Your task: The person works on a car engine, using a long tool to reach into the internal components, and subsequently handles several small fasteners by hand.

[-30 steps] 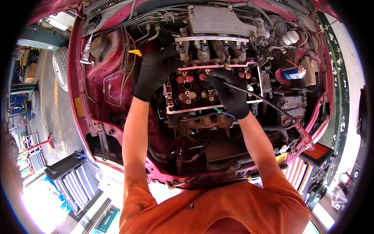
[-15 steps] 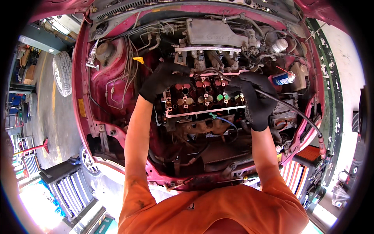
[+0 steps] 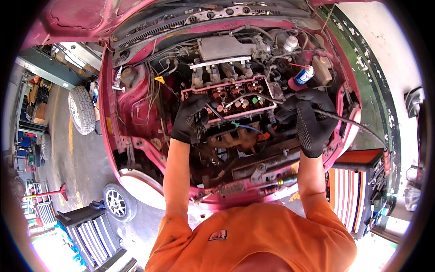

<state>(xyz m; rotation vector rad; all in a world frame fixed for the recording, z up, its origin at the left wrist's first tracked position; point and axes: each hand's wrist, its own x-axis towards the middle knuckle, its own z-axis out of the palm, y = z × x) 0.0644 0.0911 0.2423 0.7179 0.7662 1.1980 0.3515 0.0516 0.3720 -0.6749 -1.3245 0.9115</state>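
My left hand (image 3: pixel 189 119), in a black glove, is closed around a slim dark rod (image 3: pixel 215 111) at the left front corner of the open cylinder head (image 3: pixel 240 117). The rod slants down to the right over its front edge; its other end is hidden in the glove. My gloved right hand (image 3: pixel 312 120) grips a dark flexible hose (image 3: pixel 355 123) right of the engine. One end of the hose arches left across the cylinder head, where green and reddish round parts show. The other end runs right to a reddish fitting (image 3: pixel 386 158).
A blue and white spray can (image 3: pixel 303 75) with a red straw stands right of the engine. Behind the cylinder head lies the grey intake cover (image 3: pixel 224 47). A blue thin tube (image 3: pixel 247 127) hangs in front. Tool chests (image 3: pixel 362 156) and wheels (image 3: pixel 120 202) stand around the car.
The view has shifted, showing more of the car's front and floor. My left hand has come back toward me, and the dark rod now shows in it. The hose's end lies further forward over the cylinder head.
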